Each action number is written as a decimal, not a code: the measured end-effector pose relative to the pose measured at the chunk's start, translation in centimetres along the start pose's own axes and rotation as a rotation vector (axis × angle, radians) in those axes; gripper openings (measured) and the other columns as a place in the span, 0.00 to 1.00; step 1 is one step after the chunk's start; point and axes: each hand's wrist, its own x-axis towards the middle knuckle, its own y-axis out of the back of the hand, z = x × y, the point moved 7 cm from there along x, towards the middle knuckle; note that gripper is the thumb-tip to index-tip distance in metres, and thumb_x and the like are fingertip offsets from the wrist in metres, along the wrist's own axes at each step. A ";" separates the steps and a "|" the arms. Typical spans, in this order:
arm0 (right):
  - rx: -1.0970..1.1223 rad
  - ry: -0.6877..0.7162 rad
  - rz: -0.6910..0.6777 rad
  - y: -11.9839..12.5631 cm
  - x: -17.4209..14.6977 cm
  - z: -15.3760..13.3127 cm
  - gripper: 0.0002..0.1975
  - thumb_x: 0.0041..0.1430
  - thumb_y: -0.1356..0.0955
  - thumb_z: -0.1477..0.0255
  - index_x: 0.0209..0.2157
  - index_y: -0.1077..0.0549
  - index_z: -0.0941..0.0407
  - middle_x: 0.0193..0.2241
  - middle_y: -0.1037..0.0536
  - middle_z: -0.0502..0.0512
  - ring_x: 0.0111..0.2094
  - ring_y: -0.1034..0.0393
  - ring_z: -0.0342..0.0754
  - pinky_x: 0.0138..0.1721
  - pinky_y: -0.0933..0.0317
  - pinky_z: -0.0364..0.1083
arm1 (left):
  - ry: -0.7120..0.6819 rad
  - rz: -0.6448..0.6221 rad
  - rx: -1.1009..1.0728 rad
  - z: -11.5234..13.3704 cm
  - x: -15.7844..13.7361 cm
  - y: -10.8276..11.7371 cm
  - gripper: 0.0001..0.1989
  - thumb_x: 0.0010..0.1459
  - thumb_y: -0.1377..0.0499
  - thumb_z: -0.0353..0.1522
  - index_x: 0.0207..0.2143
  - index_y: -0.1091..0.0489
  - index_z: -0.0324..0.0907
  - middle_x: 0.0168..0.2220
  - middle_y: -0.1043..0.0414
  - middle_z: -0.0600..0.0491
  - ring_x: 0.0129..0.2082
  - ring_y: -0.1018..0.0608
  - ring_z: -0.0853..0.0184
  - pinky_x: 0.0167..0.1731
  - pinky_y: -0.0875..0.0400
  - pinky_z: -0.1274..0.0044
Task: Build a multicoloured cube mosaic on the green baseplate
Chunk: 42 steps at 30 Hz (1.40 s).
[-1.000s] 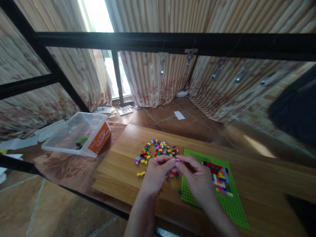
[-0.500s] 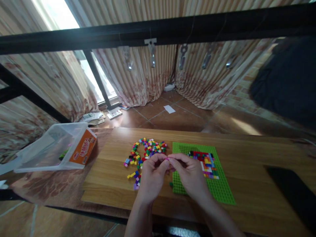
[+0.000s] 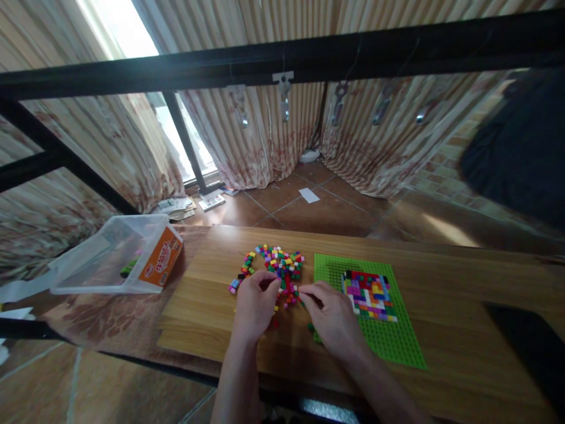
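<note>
Head cam, the only view here: the left hand (image 3: 256,303) is over the near edge of a messy pile of small colorful bricks (image 3: 282,259), thumb and fingertips curled close together. Can't tell if there's a brick pinched in there, too small and blurry. The right hand (image 3: 331,312) is just to its right, a gap between the two, with thumb and index nearly meeting by the pile's right edge. Can't tell whether that one's gripping anything either.

Most of the bricks spread out beyond the left hand and between the two hands. Right under the right hand and out past it is a green baseplate (image 3: 395,344), and the multicolored block of bricks (image 3: 375,297) on it sits just right of that hand's knuckles. A dark green brick (image 3: 311,327) lies just left of the right hand. It's all on a wooden tabletop (image 3: 198,318). Well left of the left hand there's a clear plastic bin (image 3: 95,290) with an orange label (image 3: 162,259), and well right of the right hand a flat black thing (image 3: 527,347).
</note>
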 end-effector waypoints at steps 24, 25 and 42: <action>-0.365 0.160 -0.016 -1.0 1.9 0.0 0.11 0.63 0.37 0.73 0.38 0.23 0.57 0.37 0.20 0.57 0.40 0.26 0.51 0.44 0.36 0.49 | 0.055 0.173 0.639 -0.1 0.1 3.0 0.11 0.62 0.45 0.30 0.38 0.22 0.43 0.38 0.19 0.46 0.39 0.20 0.61 0.38 0.34 0.75; -0.392 0.147 -0.017 -1.0 2.5 -0.1 0.11 0.63 0.37 0.73 0.38 0.22 0.57 0.38 0.21 0.58 0.40 0.26 0.51 0.45 0.36 0.49 | 0.049 0.174 0.625 0.1 0.0 3.0 0.11 0.62 0.45 0.31 0.38 0.22 0.42 0.38 0.19 0.45 0.40 0.20 0.60 0.38 0.34 0.75; -0.560 0.233 -0.334 -5.8 6.0 -0.5 0.08 0.60 0.32 0.71 0.38 0.19 0.53 0.41 0.24 0.57 0.45 0.32 0.53 0.47 0.41 0.50 | 0.044 0.167 0.544 0.3 -0.2 3.3 0.12 0.62 0.46 0.31 0.38 0.22 0.44 0.38 0.19 0.45 0.40 0.19 0.58 0.39 0.32 0.74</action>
